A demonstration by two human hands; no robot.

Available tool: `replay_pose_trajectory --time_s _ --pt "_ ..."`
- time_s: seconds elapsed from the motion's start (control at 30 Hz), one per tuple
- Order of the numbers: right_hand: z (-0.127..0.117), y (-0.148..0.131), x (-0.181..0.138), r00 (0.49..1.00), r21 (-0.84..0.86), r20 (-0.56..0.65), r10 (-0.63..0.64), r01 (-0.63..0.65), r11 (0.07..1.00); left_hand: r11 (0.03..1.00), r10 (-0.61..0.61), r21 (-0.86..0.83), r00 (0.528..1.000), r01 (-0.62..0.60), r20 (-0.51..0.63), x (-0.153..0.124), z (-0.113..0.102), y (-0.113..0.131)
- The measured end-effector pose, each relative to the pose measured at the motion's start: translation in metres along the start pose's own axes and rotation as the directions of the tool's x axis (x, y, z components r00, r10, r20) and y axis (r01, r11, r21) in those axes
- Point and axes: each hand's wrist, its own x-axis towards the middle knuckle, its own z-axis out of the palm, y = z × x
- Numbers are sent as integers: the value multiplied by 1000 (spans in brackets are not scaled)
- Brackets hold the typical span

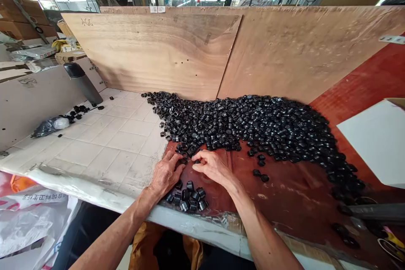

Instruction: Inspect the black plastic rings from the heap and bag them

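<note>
A long heap of small black ring-shaped caps [221, 120] lies along the foot of the wooden back board. At its near edge, my left hand [166, 172] has thumb and forefinger closed around a small black cap [184, 160]. Just to the right, my right hand [215, 168] pinches another black cap [197, 161], mostly covered by the fingertips. The two hands are close together but apart. Between my left wrist and the table's front edge sits a small group of black caps [193, 196], some showing their open ends.
A wooden board [164, 50] closes off the back. On the pale tiled surface [110, 147] at left stand a dark flask [84, 84] and a plastic bag [47, 126] beside loose black pieces. A white box [376, 143] is at right, above a dark tool handle [376, 212].
</note>
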Motion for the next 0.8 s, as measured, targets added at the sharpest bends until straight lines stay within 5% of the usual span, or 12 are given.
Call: replay_pose_trajectory --time_s 0.2,0.37,0.5,0.8 --pt "7 -2 1 1000 176 23 7 -11 984 998 32 -54 999 -32 -4 -1 3 0" --pt "17 0 3 999 237 -19 -37 41 971 970 -152 -187 987 158 46 2 -6 7" --pt "23 1 4 998 323 -18 -60 63 944 843 -275 -448 955 296 114 4 -8 7" --pt "19 -9 -1 995 307 -61 -79 94 947 608 -220 -747 961 270 168 6 -7 6"
